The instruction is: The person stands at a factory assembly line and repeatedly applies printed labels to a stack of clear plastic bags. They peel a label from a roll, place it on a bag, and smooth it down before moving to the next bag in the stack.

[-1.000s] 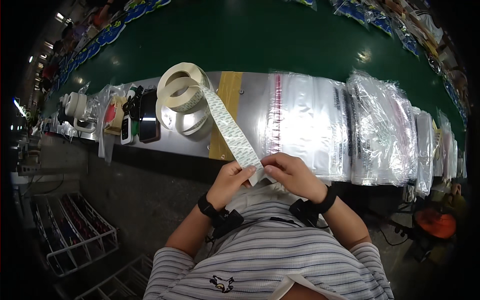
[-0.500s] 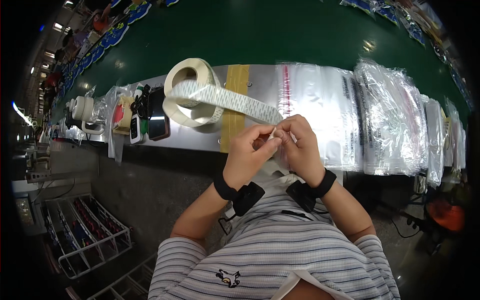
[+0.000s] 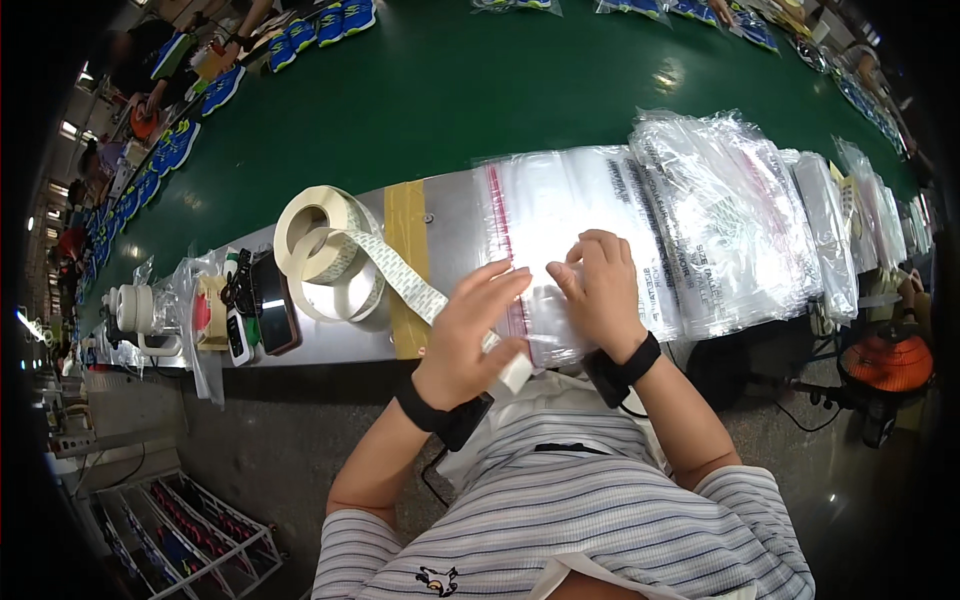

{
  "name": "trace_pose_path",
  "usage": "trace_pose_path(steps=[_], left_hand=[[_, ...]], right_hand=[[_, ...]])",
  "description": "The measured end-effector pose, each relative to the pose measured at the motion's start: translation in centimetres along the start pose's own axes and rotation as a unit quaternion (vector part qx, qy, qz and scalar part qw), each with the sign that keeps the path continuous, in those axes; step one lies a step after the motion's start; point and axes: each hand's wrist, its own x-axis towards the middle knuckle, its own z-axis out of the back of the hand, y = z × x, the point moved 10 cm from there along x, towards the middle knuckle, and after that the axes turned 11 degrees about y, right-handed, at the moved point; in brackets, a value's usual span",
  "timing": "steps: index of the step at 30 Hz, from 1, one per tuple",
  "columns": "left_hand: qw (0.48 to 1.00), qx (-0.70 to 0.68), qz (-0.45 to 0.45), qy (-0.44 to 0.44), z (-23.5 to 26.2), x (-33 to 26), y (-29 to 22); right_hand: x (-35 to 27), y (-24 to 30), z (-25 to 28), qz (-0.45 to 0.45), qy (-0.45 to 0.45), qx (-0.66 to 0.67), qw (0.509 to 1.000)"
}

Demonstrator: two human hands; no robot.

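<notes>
My left hand is open, its fingers stretched toward the right and its thumb apart. Beneath it runs a white strip of labels, whose loose end shows below the thumb. That strip unwinds from a label roll on the metal table, left of my hands. Over a stack of clear plastic bags with a red band hovers my right hand. Its thumb stands off from the bent fingers, and I see nothing held in it. Whether it touches the top bag I cannot tell.
More clear bags lie to the right. Left of the roll are a dark phone and a white tape dispenser. Beyond stretches a green surface with bagged blue shoes and people. An orange fan stands at right, a rack lower left.
My hands were pinched together at the end of the strip; now they are apart with fingers loosened. The right one has gone over the bags. The view has turned, shifting the table leftward.
</notes>
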Motion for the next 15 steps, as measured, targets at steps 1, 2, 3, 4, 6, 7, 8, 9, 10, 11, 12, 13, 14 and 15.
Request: trace_pose_path(steps=[1,2,3,4,6,7,8,9,10,11,12,13,14,15], left_hand=[[0.994,0.080,0.026,0.069,-3.0,0.2,0.7],[0.976,0.160,0.052,0.137,-6.0,-0.2,1.9],[0.966,0.200,0.062,0.149,-6.6,-0.5,2.3],[0.970,0.187,0.065,0.143,-6.7,-0.6,2.5],[0.975,0.157,0.073,0.136,-6.8,-1.0,2.8],[0.973,0.162,0.072,0.146,-6.6,-0.9,2.8],[0.976,0.148,0.068,0.148,-6.7,-1.1,2.8],[0.978,0.137,0.065,0.146,-6.8,-1.4,3.0],[0.980,0.126,0.063,0.144,-6.7,-1.6,3.0],[0.982,0.110,0.066,0.140,-6.4,-1.7,3.1],[0.981,0.116,0.064,0.143,-6.5,-1.7,3.2],[0.980,0.121,0.063,0.146,-6.6,-1.7,3.2],[0.979,0.126,0.060,0.150,-6.7,-1.5,3.3],[0.981,0.119,0.056,0.142,-6.3,-1.3,3.0]], right_hand=[[0.1,-0.2,0.0,-0.014,0.005,-0.038,0.999],[0.2,-0.4,-0.1,-0.028,0.011,-0.076,0.997],[0.2,-0.3,-0.2,-0.026,0.002,-0.085,0.996],[-0.1,-0.1,-0.5,-0.025,-0.006,-0.095,0.995],[-0.5,-0.8,-1.2,-0.029,-0.012,-0.111,0.993],[-0.3,-1.6,-1.7,-0.027,-0.014,-0.117,0.993],[-0.2,-2.3,-1.9,-0.025,-0.017,-0.123,0.992],[0.1,-2.8,-1.7,-0.048,-0.001,-0.074,0.996],[0.2,-2.0,-1.5,-0.038,-0.003,-0.062,0.997],[0.2,-1.1,-1.0,-0.028,-0.006,-0.049,0.998],[-0.1,-0.1,-0.6,-0.025,-0.001,-0.039,0.999],[-0.1,1.1,-0.4,-0.025,-0.020,-0.068,0.997],[-0.2,0.6,-0.7,-0.028,-0.016,-0.074,0.997],[-0.2,-0.2,-1.3,-0.031,-0.014,-0.077,0.996]])
